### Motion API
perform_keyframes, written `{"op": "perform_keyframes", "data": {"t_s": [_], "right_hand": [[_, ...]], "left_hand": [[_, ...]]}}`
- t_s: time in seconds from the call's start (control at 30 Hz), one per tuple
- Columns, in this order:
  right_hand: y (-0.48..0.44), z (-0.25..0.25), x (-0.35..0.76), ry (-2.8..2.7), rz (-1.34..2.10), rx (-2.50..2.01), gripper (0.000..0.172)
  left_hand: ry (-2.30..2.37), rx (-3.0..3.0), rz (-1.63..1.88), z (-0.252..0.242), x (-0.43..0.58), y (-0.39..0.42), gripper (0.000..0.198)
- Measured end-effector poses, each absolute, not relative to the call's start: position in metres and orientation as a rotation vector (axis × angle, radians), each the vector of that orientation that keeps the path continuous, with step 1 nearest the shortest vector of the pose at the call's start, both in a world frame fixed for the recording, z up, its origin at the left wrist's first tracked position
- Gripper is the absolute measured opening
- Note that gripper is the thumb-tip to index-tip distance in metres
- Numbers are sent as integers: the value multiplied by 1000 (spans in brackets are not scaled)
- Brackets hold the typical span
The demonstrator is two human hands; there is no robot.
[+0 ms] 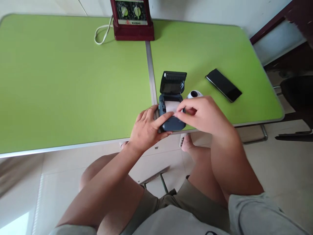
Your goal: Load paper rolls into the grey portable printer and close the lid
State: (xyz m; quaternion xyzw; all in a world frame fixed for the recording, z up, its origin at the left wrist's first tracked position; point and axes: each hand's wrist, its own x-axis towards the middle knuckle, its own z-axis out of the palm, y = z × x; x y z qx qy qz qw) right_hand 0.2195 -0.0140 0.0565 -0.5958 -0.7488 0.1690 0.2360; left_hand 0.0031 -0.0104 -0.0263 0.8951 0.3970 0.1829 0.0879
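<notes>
Head view, centre: paper [170, 106], seemingly being adjusted, is pinched by the right hand [201, 112] inside a printer [173, 124] clasped by the left hand [147, 129]; careful straightening seems needed.

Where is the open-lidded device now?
In the head view, the device sits near the front of the green table, right of the metal strip, the left hand on it.
</notes>
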Motion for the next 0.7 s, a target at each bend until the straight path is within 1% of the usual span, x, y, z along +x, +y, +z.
{"op": "perform_keyframes", "data": {"t_s": [0.07, 0.1, 0.13, 0.2, 0.23, 0.3, 0.37, 0.47, 0.5, 0.6, 0.67, 0.7], "right_hand": [[-8, 51, 225, -1874, 344, -1594, 6], [-5, 47, 227, -1797, 269, -1585, 10], [0, 42, 228, -1749, 216, -1581, 20], [8, 33, 227, -1741, 215, -1582, 41], [11, 29, 225, -1753, 241, -1588, 48], [16, 24, 223, -1729, 265, -1597, 54], [16, 24, 221, -1649, 229, -1605, 50], [6, 30, 221, -1536, 142, -1621, 29], [2, 32, 221, -1518, 149, -1632, 31], [-13, 32, 220, -1485, 350, -1705, 55], [-20, 27, 218, -1444, 586, -1804, 62], [-22, 24, 218, -1406, 701, -1850, 64]], "left_hand": [[1167, 2671, 537, -26, 3, -10, 65], [1158, 2673, 529, -25, 2, -10, 63], [1146, 2678, 522, -25, 2, -10, 61], [1126, 2692, 516, -25, 2, -9, 57], [1117, 2700, 519, -25, 1, -9, 56], [1100, 2712, 542, -26, 1, -9, 55], [1090, 2708, 557, -26, 0, -9, 55], [1096, 2687, 534, -26, 1, -8, 55], [1101, 2683, 519, -26, 1, -8, 54], [1122, 2690, 505, -26, 2, -9, 51], [1132, 2698, 524, -26, 3, -10, 53], [1137, 2700, 537, -26, 3, -10, 58]]}}
